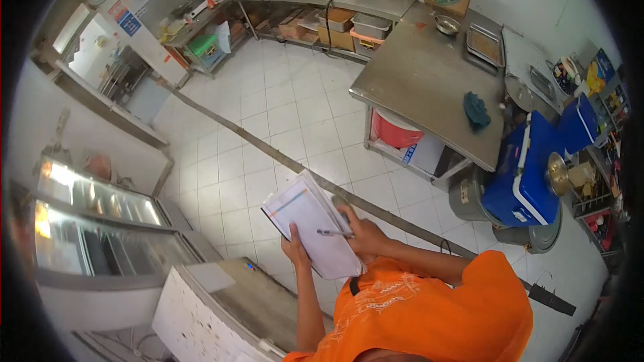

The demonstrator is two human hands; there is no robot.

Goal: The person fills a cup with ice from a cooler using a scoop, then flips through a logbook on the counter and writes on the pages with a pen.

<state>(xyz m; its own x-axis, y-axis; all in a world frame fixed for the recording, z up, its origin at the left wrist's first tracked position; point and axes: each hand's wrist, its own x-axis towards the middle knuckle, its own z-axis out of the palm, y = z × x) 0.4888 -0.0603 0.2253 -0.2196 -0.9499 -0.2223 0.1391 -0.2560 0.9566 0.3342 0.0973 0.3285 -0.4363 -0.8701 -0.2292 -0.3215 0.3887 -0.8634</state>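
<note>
In front of my orange shirt I hold an open notebook [315,221] with loose-looking white pages, tilted in the air. My left hand [295,248] grips its left lower edge, the thumb lying on the page and the other fingers hidden underneath. A pen [333,232] lies across the page, held in my right hand [365,231]. Some pages on the right side stand lifted near the fingers of that hand. Any writing on the paper is too faint to read.
A steel worktable [422,74] carries a blue-green cloth [476,110] and a metal tray [485,47]. Right of it stands a blue cooler [520,167]. Glass-topped display units [100,241] are at left. A strip [261,147] crosses the tiled floor.
</note>
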